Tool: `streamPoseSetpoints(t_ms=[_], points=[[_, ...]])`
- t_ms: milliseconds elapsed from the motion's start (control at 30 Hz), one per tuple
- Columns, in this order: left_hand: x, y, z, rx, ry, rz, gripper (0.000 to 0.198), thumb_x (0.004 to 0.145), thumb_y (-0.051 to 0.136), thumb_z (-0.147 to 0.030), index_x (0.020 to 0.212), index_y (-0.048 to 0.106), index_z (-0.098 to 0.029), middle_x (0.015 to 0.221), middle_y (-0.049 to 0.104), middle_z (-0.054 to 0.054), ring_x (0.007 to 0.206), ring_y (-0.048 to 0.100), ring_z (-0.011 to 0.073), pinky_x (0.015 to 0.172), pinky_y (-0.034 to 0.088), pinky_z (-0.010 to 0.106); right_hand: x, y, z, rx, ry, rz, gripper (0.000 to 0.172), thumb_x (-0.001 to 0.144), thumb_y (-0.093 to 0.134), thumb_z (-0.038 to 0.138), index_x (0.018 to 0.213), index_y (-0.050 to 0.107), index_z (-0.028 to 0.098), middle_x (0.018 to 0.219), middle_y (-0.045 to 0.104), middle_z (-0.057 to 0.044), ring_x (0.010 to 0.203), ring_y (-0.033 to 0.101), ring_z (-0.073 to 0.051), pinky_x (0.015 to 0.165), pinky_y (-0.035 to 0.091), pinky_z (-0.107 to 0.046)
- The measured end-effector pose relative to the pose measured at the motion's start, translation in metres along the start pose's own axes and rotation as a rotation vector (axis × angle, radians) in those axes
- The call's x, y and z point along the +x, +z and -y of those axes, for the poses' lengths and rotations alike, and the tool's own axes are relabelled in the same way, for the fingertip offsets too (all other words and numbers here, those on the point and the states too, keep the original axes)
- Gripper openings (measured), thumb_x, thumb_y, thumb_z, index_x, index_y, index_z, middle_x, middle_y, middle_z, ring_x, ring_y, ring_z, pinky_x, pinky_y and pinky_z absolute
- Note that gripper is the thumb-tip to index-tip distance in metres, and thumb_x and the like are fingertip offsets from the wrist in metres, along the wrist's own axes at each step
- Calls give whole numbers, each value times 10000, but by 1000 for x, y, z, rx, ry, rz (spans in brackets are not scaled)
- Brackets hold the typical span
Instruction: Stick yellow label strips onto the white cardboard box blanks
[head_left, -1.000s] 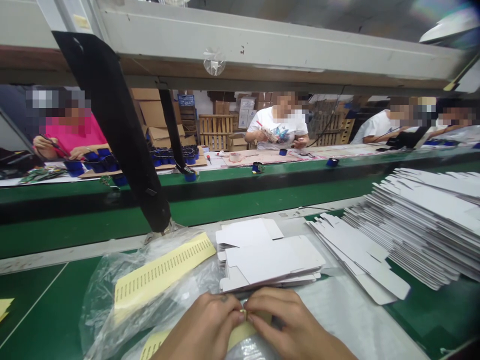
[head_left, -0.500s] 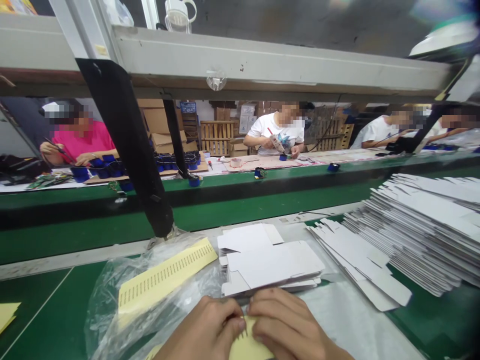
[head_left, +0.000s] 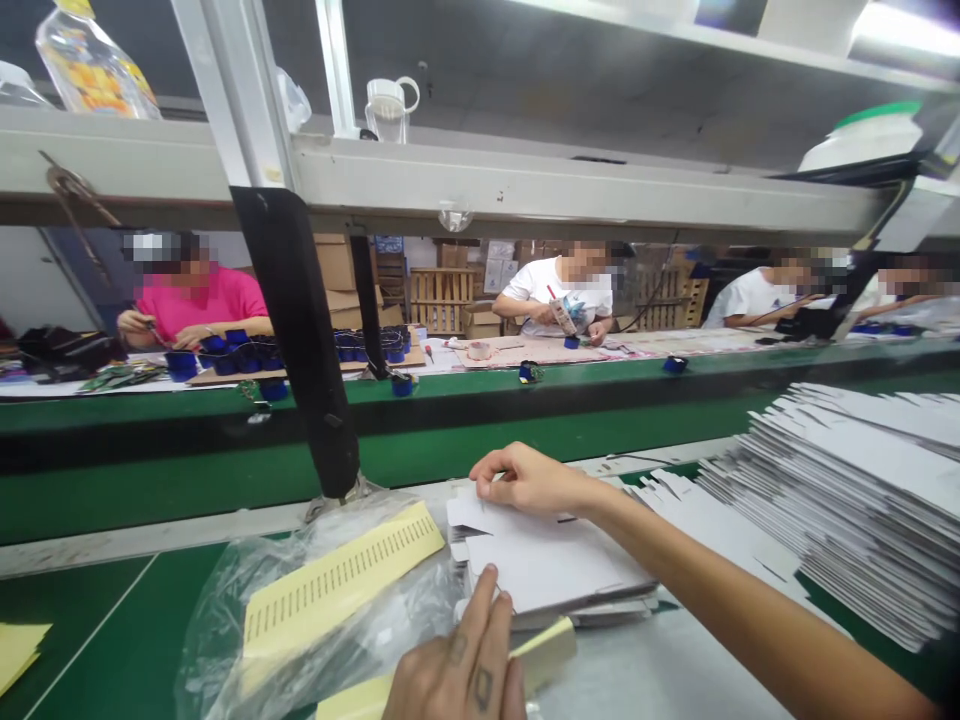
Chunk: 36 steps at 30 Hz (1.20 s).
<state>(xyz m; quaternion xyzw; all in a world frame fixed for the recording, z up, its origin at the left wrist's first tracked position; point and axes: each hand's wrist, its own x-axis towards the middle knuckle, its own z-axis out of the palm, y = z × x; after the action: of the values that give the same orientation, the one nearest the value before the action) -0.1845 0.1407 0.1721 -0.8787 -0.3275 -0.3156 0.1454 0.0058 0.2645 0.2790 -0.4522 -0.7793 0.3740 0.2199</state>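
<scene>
My left hand (head_left: 469,660) is at the bottom centre, index and middle fingers stretched toward the near left edge of a stack of flat white cartons (head_left: 562,570). A yellow label sheet (head_left: 546,652) is held in this hand, its free end curling up to the right. My right hand (head_left: 529,478) reaches across to the far left of the stack. Its fingers are bent with the tips together over the top carton's flap; what they pinch is too small to make out. Left of the stack, another yellow label sheet (head_left: 345,570) with rows of dark print lies on clear plastic.
Tall stacks of flat white cartons (head_left: 862,500) stand at the right. A black-wrapped post (head_left: 296,340) rises at the left of centre. Beyond, a green conveyor (head_left: 427,440) carries blue parts (head_left: 530,373), and several people work behind it. An overhead shelf (head_left: 562,180) spans the view.
My right hand has left the yellow label sheet and moved forward over the carton stack. My left hand has shifted, its two fingers now extended. The camera view has tilted up.
</scene>
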Motion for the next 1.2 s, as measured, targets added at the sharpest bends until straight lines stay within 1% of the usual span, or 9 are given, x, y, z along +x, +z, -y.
streamPoseSetpoints(t_ms=[67,167,300,533,667,800,900,1000,1200], points=[[2,7,6,43,65,-79,343,944,476,-142,1244,598,-30,1296,633,232,573,718,166,499,564,246,3,6,-2,-1,5,-2,133,762,580,241,686,638,148,763,654,-21,716,528,-150,661,396,-265],[3,10,9,87,95,-176,327,939,473,-136,1211,610,-16,1268,658,229,559,702,150,489,566,242,4,8,1,10,23,18,139,745,578,263,672,635,159,703,622,-4,685,501,-147,631,370,-262],[3,7,8,84,82,-157,323,936,479,-143,1204,619,-27,1275,658,223,563,693,145,496,568,246,5,6,8,24,37,48,93,701,574,231,660,623,164,681,595,10,674,469,-135,629,347,-257],[3,7,10,99,82,-151,324,925,496,-141,1198,635,-33,1276,657,225,561,683,154,480,552,267,5,8,9,71,100,75,93,663,562,225,608,601,162,579,491,40,577,353,-100,543,271,-249],[4,7,10,87,88,-158,319,928,485,-138,1185,638,-28,1266,662,229,568,690,156,480,554,262,8,6,7,102,152,44,111,652,597,235,652,666,147,626,572,13,587,402,-107,543,304,-246],[3,9,12,114,109,-163,313,911,512,-138,1173,648,-35,1263,665,221,539,679,154,466,550,263,14,0,6,128,181,2,136,652,642,251,700,709,143,811,702,-43,657,506,-130,597,379,-251],[2,11,13,124,117,-162,315,907,516,-143,1171,652,-38,1261,667,216,524,673,151,452,544,261,15,-4,7,134,179,-13,150,662,659,258,732,728,145,900,732,-62,732,558,-149,656,414,-257],[3,12,14,125,118,-164,318,901,514,-140,1167,653,-37,1253,673,214,525,670,148,453,543,260,15,-4,7,122,183,11,142,659,667,262,710,728,144,882,732,-59,707,545,-145,638,401,-260],[4,10,13,135,106,-174,317,883,524,-142,1153,661,-46,1248,680,204,518,660,143,457,541,263,14,2,4,85,188,67,141,667,643,270,671,701,141,797,691,-34,625,449,-115,584,342,-258]])
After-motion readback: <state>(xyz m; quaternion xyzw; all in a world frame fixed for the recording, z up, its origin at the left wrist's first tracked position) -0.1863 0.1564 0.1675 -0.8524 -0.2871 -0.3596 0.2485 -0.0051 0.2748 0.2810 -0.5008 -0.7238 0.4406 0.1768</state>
